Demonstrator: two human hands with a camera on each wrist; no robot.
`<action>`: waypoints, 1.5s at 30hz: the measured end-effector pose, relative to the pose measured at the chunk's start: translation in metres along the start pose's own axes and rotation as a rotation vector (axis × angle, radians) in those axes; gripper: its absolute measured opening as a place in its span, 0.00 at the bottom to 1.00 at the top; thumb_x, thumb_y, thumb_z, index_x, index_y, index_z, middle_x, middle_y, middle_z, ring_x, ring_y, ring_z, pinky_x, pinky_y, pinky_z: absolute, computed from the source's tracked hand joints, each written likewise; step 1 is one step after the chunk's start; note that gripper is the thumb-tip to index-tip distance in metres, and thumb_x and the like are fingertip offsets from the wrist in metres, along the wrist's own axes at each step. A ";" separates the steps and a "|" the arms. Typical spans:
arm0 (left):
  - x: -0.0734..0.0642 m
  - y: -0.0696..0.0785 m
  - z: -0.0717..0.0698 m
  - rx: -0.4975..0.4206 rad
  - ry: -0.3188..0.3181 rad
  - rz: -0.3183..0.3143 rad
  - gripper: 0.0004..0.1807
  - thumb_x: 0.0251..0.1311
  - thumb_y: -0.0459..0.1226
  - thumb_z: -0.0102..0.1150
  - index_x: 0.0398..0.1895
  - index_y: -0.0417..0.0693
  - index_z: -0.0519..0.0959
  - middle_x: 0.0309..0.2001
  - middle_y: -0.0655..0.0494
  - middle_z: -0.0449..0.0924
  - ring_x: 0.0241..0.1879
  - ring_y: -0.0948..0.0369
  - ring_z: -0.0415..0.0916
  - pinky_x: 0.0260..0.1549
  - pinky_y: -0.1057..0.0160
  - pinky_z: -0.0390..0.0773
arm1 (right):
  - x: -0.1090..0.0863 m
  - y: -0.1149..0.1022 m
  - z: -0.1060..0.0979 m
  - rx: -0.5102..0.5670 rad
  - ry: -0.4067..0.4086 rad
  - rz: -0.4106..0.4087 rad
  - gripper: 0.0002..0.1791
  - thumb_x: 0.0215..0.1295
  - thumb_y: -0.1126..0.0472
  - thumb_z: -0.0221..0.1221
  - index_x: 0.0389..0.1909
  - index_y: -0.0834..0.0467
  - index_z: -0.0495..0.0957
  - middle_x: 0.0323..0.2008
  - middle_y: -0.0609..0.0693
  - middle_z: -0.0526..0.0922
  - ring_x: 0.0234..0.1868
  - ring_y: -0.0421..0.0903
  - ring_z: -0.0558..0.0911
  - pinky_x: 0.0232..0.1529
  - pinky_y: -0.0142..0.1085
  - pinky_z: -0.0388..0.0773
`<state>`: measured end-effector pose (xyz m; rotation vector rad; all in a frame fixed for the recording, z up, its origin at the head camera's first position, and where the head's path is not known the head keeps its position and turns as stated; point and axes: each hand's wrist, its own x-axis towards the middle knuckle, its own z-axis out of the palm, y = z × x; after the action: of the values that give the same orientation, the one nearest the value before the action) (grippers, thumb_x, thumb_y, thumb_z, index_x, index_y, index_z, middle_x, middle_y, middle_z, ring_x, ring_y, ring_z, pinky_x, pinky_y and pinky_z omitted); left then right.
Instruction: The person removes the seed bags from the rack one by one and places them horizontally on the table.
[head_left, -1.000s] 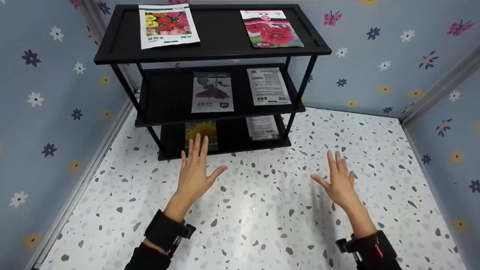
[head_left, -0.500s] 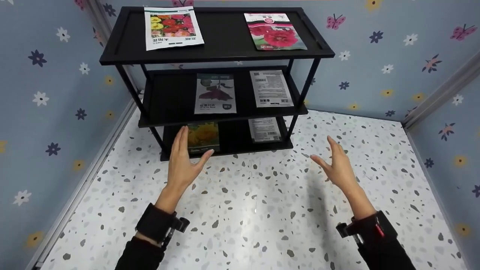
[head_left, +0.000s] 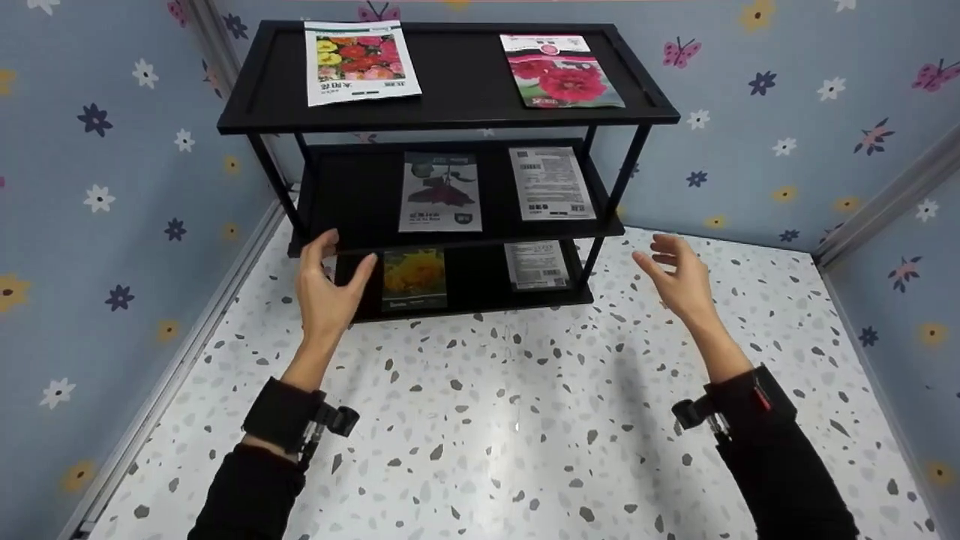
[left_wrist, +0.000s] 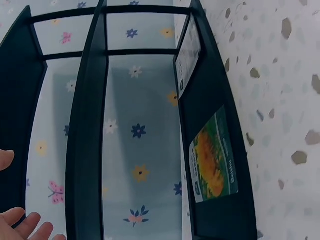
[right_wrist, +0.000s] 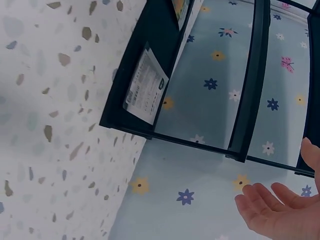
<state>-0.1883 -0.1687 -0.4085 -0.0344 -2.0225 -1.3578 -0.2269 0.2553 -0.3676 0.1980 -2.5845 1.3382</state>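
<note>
A black three-tier shelf (head_left: 457,120) stands against the wall, with seed packets lying on every tier. In the head view my left hand (head_left: 326,296) is in front of the shelf's left side, thumb spread from loosely bent fingers, holding nothing. My right hand (head_left: 682,281) hovers to the right of the shelf in a similar cupped pose, also holding nothing. On the top tier lie a packet of mixed flowers (head_left: 360,64) and a pink-flower packet (head_left: 562,73). The middle tier bears a purple-flower packet (head_left: 441,193) and a packet (head_left: 551,184) with its printed text side up.
On the bottom tier are a yellow-flower packet (head_left: 414,279) and a text-side-up packet (head_left: 536,265). Speckled floor (head_left: 480,420) spreads in front of the shelf. Blue flowered walls (head_left: 112,247) stand at the left, back and right.
Both hands have moved up and forward, the left also leftward, so they now flank the shelf. Their fingers went from straight to loosely bent. The packets stay in place.
</note>
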 end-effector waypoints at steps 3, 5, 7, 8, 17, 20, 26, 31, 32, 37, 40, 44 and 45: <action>0.010 -0.001 -0.006 -0.001 0.027 -0.028 0.30 0.48 0.38 0.65 0.54 0.32 0.68 0.51 0.40 0.69 0.50 0.46 0.66 0.45 0.52 0.66 | 0.012 -0.006 -0.002 -0.021 -0.008 0.002 0.31 0.61 0.55 0.57 0.57 0.71 0.62 0.53 0.68 0.69 0.53 0.62 0.69 0.54 0.50 0.65; 0.018 -0.001 -0.010 0.000 0.041 -0.052 0.31 0.49 0.38 0.65 0.54 0.33 0.68 0.51 0.40 0.69 0.50 0.46 0.65 0.46 0.50 0.67 | 0.021 -0.009 -0.003 -0.047 -0.017 0.004 0.32 0.60 0.54 0.58 0.57 0.71 0.61 0.54 0.67 0.68 0.54 0.62 0.68 0.55 0.50 0.64; 0.026 -0.001 -0.013 0.002 0.063 -0.068 0.31 0.48 0.38 0.65 0.54 0.33 0.68 0.51 0.38 0.68 0.50 0.44 0.65 0.45 0.47 0.67 | 0.029 -0.013 -0.004 -0.077 -0.024 0.010 0.33 0.60 0.53 0.57 0.58 0.70 0.60 0.55 0.67 0.67 0.55 0.62 0.68 0.56 0.50 0.63; 0.029 -0.001 -0.015 0.011 0.076 -0.078 0.31 0.48 0.39 0.65 0.54 0.33 0.68 0.51 0.38 0.68 0.50 0.44 0.65 0.45 0.47 0.67 | 0.033 -0.015 -0.005 -0.090 -0.028 0.016 0.34 0.60 0.52 0.57 0.59 0.70 0.60 0.55 0.67 0.66 0.55 0.62 0.67 0.56 0.50 0.63; 0.064 -0.003 -0.031 0.086 0.136 -0.193 0.38 0.46 0.44 0.66 0.58 0.37 0.63 0.54 0.45 0.62 0.52 0.54 0.60 0.51 0.62 0.62 | 0.068 -0.032 0.000 -0.144 -0.043 0.122 0.41 0.58 0.46 0.58 0.64 0.65 0.54 0.60 0.65 0.61 0.59 0.60 0.64 0.57 0.49 0.63; 0.074 -0.004 -0.034 0.109 0.140 -0.222 0.40 0.46 0.46 0.65 0.61 0.40 0.60 0.57 0.46 0.59 0.54 0.54 0.59 0.53 0.64 0.61 | 0.079 -0.037 0.003 -0.124 -0.048 0.137 0.43 0.56 0.46 0.59 0.65 0.64 0.52 0.62 0.64 0.59 0.60 0.59 0.63 0.57 0.49 0.63; 0.089 -0.006 -0.034 0.088 0.120 -0.270 0.44 0.48 0.46 0.64 0.66 0.43 0.54 0.62 0.47 0.55 0.61 0.58 0.54 0.57 0.68 0.56 | 0.094 -0.040 0.009 -0.039 -0.052 0.169 0.46 0.54 0.45 0.60 0.67 0.60 0.49 0.65 0.61 0.54 0.62 0.57 0.59 0.59 0.46 0.60; 0.100 -0.005 -0.027 0.059 0.097 -0.269 0.42 0.50 0.44 0.62 0.66 0.40 0.53 0.63 0.47 0.55 0.62 0.61 0.53 0.59 0.68 0.53 | 0.101 -0.038 0.011 0.027 -0.040 0.170 0.46 0.55 0.45 0.59 0.68 0.58 0.48 0.65 0.60 0.53 0.64 0.56 0.56 0.60 0.45 0.59; 0.101 -0.005 -0.025 0.058 0.095 -0.268 0.42 0.50 0.44 0.62 0.65 0.40 0.54 0.63 0.47 0.56 0.62 0.60 0.54 0.59 0.68 0.54 | 0.103 -0.038 0.012 0.034 -0.036 0.170 0.45 0.55 0.45 0.59 0.68 0.58 0.48 0.65 0.60 0.53 0.64 0.56 0.56 0.60 0.45 0.58; 0.108 -0.003 -0.019 0.067 0.095 -0.265 0.36 0.52 0.42 0.60 0.62 0.38 0.58 0.58 0.45 0.63 0.57 0.57 0.61 0.55 0.67 0.59 | 0.108 -0.038 0.016 0.093 -0.030 0.156 0.44 0.55 0.46 0.60 0.67 0.59 0.50 0.65 0.59 0.54 0.64 0.55 0.57 0.61 0.42 0.58; 0.110 -0.001 -0.016 0.069 0.098 -0.263 0.31 0.55 0.41 0.58 0.58 0.36 0.61 0.53 0.43 0.67 0.52 0.55 0.65 0.52 0.65 0.63 | 0.109 -0.038 0.019 0.138 -0.026 0.146 0.42 0.56 0.49 0.60 0.66 0.60 0.51 0.65 0.59 0.54 0.64 0.56 0.57 0.61 0.42 0.58; 0.109 0.000 -0.015 0.072 0.117 -0.255 0.22 0.58 0.35 0.54 0.54 0.35 0.64 0.46 0.43 0.70 0.44 0.54 0.67 0.46 0.62 0.66 | 0.110 -0.038 0.024 0.156 -0.016 0.127 0.37 0.57 0.54 0.60 0.62 0.62 0.55 0.61 0.61 0.60 0.61 0.57 0.62 0.59 0.41 0.62; 0.109 -0.001 -0.015 0.076 0.122 -0.248 0.21 0.59 0.34 0.53 0.54 0.35 0.65 0.45 0.43 0.71 0.43 0.53 0.67 0.45 0.61 0.66 | 0.111 -0.038 0.025 0.155 -0.016 0.118 0.35 0.57 0.55 0.60 0.62 0.64 0.56 0.59 0.62 0.62 0.59 0.57 0.64 0.58 0.41 0.63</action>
<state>-0.2634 -0.2183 -0.3457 0.3358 -2.0225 -1.3944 -0.3291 0.2112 -0.3232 0.0820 -2.5414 1.5860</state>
